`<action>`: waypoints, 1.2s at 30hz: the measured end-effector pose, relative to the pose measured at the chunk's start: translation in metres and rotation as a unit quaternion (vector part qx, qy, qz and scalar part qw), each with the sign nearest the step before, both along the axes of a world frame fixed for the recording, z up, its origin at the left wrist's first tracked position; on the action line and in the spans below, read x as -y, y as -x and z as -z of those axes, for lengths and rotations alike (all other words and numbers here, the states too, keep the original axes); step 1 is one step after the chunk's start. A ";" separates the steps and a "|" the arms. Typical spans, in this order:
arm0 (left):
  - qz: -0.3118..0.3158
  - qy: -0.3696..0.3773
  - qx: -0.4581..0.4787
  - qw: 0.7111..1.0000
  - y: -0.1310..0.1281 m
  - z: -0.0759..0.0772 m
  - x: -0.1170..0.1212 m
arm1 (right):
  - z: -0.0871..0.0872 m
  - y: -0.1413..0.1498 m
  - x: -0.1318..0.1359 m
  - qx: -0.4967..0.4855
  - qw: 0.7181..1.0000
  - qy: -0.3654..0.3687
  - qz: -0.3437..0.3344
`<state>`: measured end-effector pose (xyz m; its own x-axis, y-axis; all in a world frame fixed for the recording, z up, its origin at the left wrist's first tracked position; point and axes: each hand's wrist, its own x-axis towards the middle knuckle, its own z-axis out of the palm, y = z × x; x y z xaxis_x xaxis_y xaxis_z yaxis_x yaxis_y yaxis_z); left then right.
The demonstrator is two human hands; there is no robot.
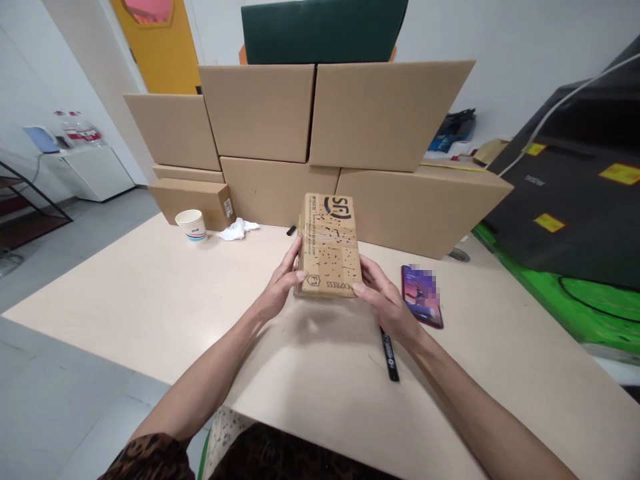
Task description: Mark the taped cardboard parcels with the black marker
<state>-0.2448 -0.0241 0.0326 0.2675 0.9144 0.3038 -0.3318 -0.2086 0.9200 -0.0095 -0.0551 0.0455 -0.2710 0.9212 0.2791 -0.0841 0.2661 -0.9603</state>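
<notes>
Between my two hands is a small brown cardboard box (330, 243) with black "SF EXPRESS" print and many short black marks on its top face. My left hand (281, 283) grips its left side, thumb on the near left corner. On the opposite side, my right hand (387, 297) holds the near right corner, its thumb on the top face. The box appears tilted and raised off the table, with a shadow below it. A black marker (389, 357) lies on the table, partly hidden by my right hand. Beyond the box rests a small black cap (291, 231).
A phone (421, 297) lies to the right on the light table (125, 287). Toward the back left stand a paper cup (191, 225) and a crumpled tissue (239, 229). Large cardboard boxes (390, 117) are stacked along the far edge. A black case (575, 173) stands at the right.
</notes>
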 end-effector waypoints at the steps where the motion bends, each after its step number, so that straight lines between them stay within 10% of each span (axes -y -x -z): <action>1: 0.014 -0.017 -0.010 1.000 0.002 -0.001 0.001 | -0.001 0.001 0.001 -0.007 1.000 -0.012 -0.004; 18: -0.002 0.017 -0.133 0.991 -0.005 0.000 0.007 | 0.013 0.003 -0.010 -0.075 0.990 0.009 0.118; 36: 0.039 0.010 0.101 0.994 -0.010 0.000 0.006 | 0.010 -0.006 -0.008 -0.053 0.986 -0.119 0.100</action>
